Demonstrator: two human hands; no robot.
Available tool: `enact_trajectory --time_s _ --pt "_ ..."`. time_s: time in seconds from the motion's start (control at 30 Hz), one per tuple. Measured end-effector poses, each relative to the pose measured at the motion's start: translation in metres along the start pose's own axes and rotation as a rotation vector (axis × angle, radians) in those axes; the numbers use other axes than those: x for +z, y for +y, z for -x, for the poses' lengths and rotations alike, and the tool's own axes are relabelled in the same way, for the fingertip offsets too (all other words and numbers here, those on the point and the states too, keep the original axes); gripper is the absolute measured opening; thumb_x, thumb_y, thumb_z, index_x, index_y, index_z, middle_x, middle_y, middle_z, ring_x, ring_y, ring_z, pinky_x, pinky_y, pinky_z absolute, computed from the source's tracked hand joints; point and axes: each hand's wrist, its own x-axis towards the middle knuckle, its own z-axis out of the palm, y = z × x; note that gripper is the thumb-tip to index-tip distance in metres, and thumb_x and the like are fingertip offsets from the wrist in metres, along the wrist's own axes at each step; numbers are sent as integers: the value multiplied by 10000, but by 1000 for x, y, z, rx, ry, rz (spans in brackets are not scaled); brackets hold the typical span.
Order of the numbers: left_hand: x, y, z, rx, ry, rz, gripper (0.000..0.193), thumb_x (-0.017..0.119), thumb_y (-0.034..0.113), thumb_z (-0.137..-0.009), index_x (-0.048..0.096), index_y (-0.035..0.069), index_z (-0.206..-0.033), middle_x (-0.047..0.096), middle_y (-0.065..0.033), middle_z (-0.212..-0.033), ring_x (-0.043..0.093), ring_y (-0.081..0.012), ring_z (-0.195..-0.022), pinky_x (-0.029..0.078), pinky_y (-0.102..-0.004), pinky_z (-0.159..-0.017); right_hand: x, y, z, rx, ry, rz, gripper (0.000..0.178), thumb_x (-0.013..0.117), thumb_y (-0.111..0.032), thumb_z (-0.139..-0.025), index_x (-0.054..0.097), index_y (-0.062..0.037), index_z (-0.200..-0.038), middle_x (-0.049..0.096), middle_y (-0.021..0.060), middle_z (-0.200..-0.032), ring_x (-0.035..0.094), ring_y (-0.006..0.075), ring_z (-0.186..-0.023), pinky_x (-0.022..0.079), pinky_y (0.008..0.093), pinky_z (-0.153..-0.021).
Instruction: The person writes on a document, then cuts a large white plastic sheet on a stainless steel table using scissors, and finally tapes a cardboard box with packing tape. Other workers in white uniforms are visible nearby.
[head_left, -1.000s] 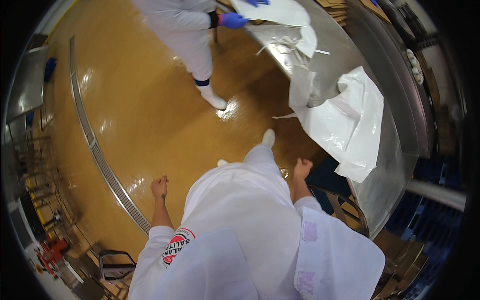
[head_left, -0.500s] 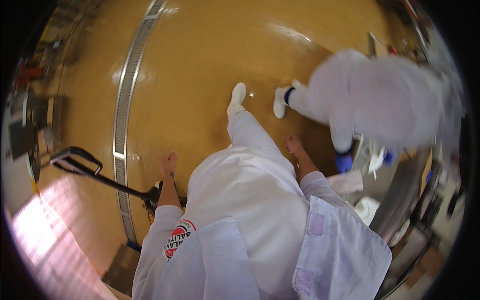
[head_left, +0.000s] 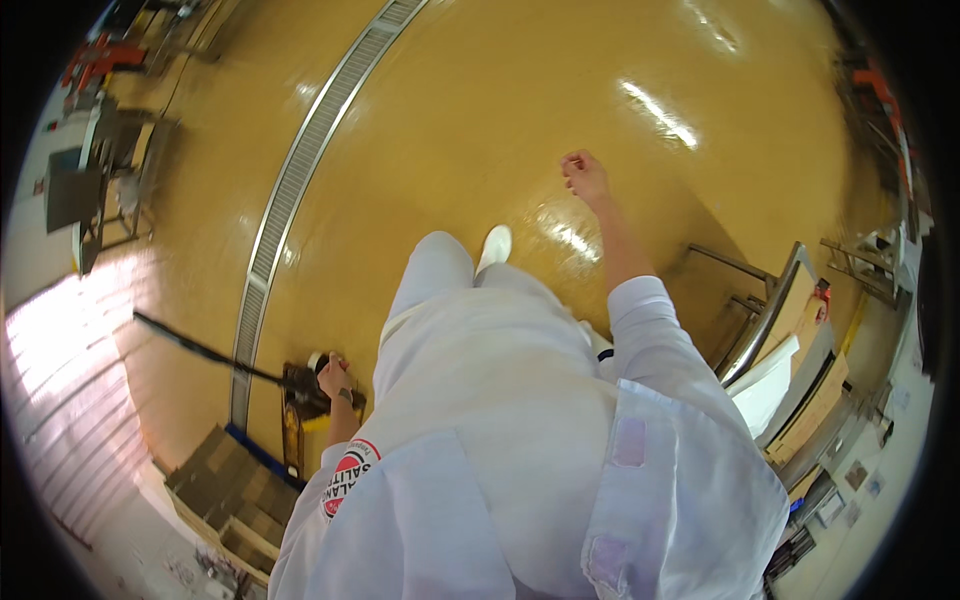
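While the person walks over the glossy yellow floor (head_left: 480, 130), left hand (head_left: 333, 377) hangs low beside a black pallet jack (head_left: 290, 395), fingers curled, nothing visibly gripped, touching or not I can't tell. Right hand (head_left: 583, 174) swings forward, loosely closed, empty.
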Motion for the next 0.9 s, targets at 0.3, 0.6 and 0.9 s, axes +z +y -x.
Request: enact_trajectory --time_s 0.3,0.6,0.9 --pt "183 315 -90 593 -518 -428 512 566 497 -898 727 40 -734 608 -108 -610 544 -202 -525 453 -383 -572 -86 71 -49 8 128 350 213 648 -274 -866 651 -71 -930 649 105 -802 637 196 -656 514 346 -610" --pt "365 807 -40 1189 -692 -577 509 604 557 -838 726 68 -767 629 -86 -724 579 -238 -684 477 -399 -662 -172 141 82 914 766 -456 244 631 -297 -890 605 -54 -894 635 64 -723 598 173 -543 493 352 -494" --pt "599 1018 213 1049 -1005 -597 204 585 347 -895 592 148 -937 488 1 -614 448 -133 -430 344 -268 -358 -139 168 29 1066 786 -817 184 630 -245 -870 623 -62 -849 647 81 -725 627 182 -559 511 348 -472"
